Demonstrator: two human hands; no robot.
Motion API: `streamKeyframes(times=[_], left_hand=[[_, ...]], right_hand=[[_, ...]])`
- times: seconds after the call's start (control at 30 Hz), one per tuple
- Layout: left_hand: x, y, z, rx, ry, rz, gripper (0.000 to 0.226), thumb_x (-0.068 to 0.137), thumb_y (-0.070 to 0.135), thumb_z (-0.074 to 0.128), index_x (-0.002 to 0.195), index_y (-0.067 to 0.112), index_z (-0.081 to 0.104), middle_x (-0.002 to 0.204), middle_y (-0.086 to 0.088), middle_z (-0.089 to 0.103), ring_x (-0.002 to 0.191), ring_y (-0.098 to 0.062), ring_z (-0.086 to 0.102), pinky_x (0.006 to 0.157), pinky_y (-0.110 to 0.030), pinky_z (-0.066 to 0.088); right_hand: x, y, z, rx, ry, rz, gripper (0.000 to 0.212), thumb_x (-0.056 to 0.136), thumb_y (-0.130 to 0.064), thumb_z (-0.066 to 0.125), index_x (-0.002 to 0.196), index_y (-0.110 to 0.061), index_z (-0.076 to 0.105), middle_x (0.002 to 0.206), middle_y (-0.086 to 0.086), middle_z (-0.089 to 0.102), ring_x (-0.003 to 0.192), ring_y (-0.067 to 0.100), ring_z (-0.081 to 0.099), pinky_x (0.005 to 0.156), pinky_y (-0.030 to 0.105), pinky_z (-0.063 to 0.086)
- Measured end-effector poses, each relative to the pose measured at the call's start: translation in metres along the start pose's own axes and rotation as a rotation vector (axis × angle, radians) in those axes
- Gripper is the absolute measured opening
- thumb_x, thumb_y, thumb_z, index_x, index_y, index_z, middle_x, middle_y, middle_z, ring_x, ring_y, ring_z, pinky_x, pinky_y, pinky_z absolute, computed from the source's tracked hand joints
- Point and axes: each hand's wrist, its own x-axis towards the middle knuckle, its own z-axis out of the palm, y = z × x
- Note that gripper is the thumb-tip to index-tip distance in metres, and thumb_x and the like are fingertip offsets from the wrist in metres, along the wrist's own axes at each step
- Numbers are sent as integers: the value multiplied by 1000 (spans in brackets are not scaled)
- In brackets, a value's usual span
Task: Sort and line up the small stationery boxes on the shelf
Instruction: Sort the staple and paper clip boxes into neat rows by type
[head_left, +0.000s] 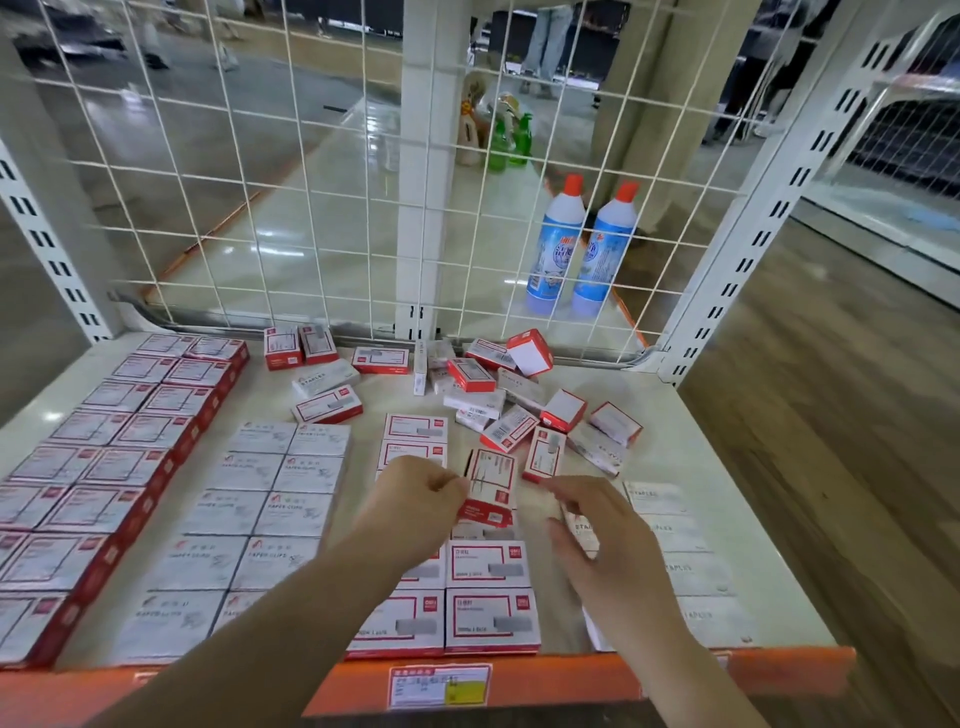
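Shelf (675, 415), lower frame: boxes in four rows, red rows (104, 467) far left, grey rows (270, 509) beside them. Loose pile (498, 395) at centre. Left hand (415, 499) pinches a tilted red box (488, 488) at centre. Right hand (608, 535), fingers loosely spread, touches a white box (582, 530).
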Motion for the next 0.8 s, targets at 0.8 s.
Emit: streamKeyframes(times=[0.8], left_hand=[[-12, -6, 5, -44, 36, 116, 30, 96, 19, 47, 125, 24, 54, 93, 15, 59, 84, -1, 55, 51, -3, 43]], right_hand=[[12, -15, -7, 546, -116, 217, 18, 86, -15, 62, 88, -33, 64, 84, -18, 66, 77, -11, 62, 62, 7, 47]])
